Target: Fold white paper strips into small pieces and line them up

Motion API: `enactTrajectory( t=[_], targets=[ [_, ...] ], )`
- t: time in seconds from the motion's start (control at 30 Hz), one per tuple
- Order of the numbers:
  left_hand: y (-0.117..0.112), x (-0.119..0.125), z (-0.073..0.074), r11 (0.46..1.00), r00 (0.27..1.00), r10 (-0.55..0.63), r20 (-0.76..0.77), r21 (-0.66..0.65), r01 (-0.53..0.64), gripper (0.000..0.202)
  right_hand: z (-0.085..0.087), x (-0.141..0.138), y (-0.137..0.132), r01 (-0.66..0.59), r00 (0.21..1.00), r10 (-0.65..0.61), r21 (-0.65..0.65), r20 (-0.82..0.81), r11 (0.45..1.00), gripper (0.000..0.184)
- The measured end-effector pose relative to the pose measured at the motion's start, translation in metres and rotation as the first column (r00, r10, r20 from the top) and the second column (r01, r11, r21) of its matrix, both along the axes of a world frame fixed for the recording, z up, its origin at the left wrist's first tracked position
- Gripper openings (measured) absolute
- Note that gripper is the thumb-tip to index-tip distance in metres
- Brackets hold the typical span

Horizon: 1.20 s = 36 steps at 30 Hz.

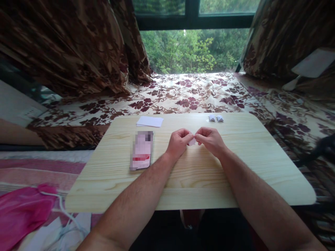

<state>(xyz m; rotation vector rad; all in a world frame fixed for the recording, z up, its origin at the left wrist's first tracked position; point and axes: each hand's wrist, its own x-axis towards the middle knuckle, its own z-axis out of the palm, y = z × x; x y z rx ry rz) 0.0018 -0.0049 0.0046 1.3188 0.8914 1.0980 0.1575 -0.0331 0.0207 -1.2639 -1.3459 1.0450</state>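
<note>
My left hand (178, 142) and my right hand (210, 140) meet over the middle of a light wooden table (183, 181). Both hands are closed in a pinch on a small piece of white paper (192, 142), most of it hidden by my fingers. Two small folded paper pieces (216, 118) lie near the table's far edge, beyond my right hand. A small stack of white paper sheets (149, 121) lies at the far left of the table.
A phone (141, 150) lies face up to the left of my left hand. A floral cloth (183, 94) covers the surface behind the table, with curtains (65, 45) at both sides of a window. A pink bag (21, 212) lies at the lower left.
</note>
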Motion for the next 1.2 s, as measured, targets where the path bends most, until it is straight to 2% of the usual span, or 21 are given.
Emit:
enactTrajectory(
  t=[0.17,0.33,0.43,0.57,0.67,0.73,0.83,0.9,0.97,1.07,1.2],
  targets=[
    [0.0,0.0,-0.002,1.0,0.998,0.006,-0.067,0.031,-0.004,0.02,-0.002,0.0,-0.002,0.012,0.996,-0.015,0.04,0.087,0.999,0.015],
    [0.0,0.0,-0.002,0.997,0.995,0.047,-0.086,0.067,-0.041,0.019,-0.002,-0.003,-0.007,0.052,0.939,-0.13,0.241,0.319,0.969,0.016],
    [-0.004,0.002,0.0,0.989,0.984,0.105,-0.147,0.12,-0.088,0.014,-0.001,-0.006,-0.009,0.077,0.899,-0.207,0.326,0.387,0.942,0.017],
    [-0.01,0.005,0.001,0.97,0.958,0.192,-0.214,0.187,-0.153,0.012,-0.001,-0.011,-0.011,0.145,0.874,-0.286,0.351,0.393,0.925,0.022],
    [-0.01,0.007,0.001,0.963,0.952,0.223,-0.211,0.196,-0.182,0.014,-0.001,-0.011,-0.01,0.165,0.877,-0.288,0.322,0.385,0.932,0.022],
    [-0.008,0.006,0.0,0.969,0.958,0.216,-0.188,0.162,-0.187,0.016,-0.002,-0.008,-0.007,0.163,0.905,-0.249,0.259,0.346,0.952,0.019],
    [-0.002,0.005,0.0,0.996,0.994,0.093,-0.064,0.011,-0.093,0.018,-0.002,-0.003,-0.002,0.109,0.97,-0.128,0.104,0.207,0.989,0.019],
    [0.001,0.004,0.001,0.992,0.994,0.105,0.03,-0.071,-0.103,0.017,-0.001,-0.002,0.0,0.084,0.99,-0.09,0.063,0.111,0.994,0.02],
    [0.004,0.004,0.001,0.981,0.983,0.144,0.115,-0.144,-0.127,0.017,0.0,-0.002,0.001,0.071,0.997,-0.074,0.081,0.029,0.994,0.019],
    [0.007,0.003,0.001,0.964,0.96,0.216,0.178,-0.194,-0.18,0.019,-0.001,-0.005,0.0,0.106,0.994,-0.104,0.174,-0.019,0.979,0.019],
    [0.008,0.003,0.001,0.958,0.953,0.236,0.188,-0.206,-0.197,0.018,-0.008,-0.007,0.0,0.14,0.981,-0.17,0.262,0.093,0.955,0.022]
  ],
)
